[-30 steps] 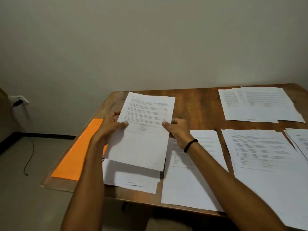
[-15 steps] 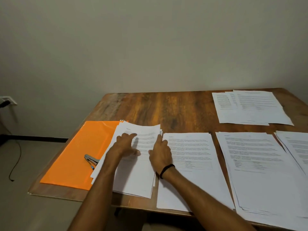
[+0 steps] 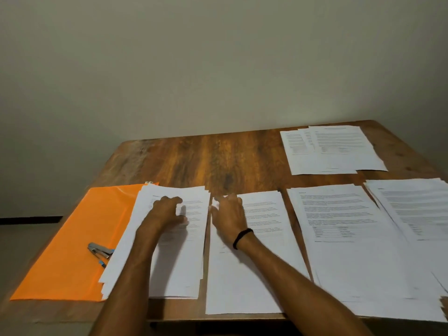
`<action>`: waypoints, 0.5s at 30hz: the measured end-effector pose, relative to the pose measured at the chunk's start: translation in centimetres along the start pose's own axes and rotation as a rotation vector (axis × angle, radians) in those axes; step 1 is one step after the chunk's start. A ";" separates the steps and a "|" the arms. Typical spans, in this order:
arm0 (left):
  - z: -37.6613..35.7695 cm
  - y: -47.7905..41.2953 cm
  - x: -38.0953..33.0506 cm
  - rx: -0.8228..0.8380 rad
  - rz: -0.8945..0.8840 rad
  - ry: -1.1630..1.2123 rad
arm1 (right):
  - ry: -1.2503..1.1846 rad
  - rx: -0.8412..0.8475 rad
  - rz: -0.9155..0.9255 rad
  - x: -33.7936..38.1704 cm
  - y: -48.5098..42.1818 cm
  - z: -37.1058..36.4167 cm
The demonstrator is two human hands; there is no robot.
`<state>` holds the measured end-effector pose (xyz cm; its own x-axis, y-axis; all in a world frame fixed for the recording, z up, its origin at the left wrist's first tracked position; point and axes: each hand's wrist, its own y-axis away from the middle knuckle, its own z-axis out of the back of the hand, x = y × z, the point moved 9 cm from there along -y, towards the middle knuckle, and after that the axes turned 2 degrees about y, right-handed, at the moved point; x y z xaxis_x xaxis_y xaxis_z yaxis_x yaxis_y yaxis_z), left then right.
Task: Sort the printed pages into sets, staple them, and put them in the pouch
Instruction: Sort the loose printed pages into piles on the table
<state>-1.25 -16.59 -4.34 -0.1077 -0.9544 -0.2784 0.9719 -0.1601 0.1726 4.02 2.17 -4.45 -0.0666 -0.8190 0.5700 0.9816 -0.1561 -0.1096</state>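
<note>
On the wooden table the printed pages lie in several piles. The leftmost stack is loosely fanned, and its left edge lies over the right part of the orange pouch. The pouch lies flat at the left side of the table, near the front edge. On the pouch lies the stapler, a metal one with a blue part, and it touches the left edge of that stack.

The left hand rests on the upper half of the leftmost stack. Its fingers are bent and the tips are on the top sheet, with the thumb lower down on the same sheet. Whether they pinch a sheet or only press, I cannot tell.

The right hand lies on the second stack, just beside the first one. Its fingers are fairly straight and flat over the top left corner of that stack, and they hold nothing. A black band is around this wrist.

To the right are the third stack and the fourth stack, which overlap a little — the fourth one is cut by the picture edge. A far set of pages lies apart, at the back right of the table.
</note>
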 end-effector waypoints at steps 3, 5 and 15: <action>0.9 -0.5 -4.7 -0.112 -0.146 0.200 | -0.056 -0.086 -0.108 -5.3 -3.3 4.0; 1.3 -0.8 -8.5 -0.176 -0.242 0.301 | -0.010 -0.141 -0.177 -9.5 -5.5 7.0; -1.8 -6.2 -21.3 -0.168 -0.408 0.427 | 0.059 -0.327 -0.447 -27.9 -12.3 18.6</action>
<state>-4.60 5.17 -1.20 -0.4181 -0.6341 -0.6505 0.8935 -0.4161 -0.1688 -2.86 37.23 -3.84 -0.4830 -0.6617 0.5735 0.7495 -0.6511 -0.1200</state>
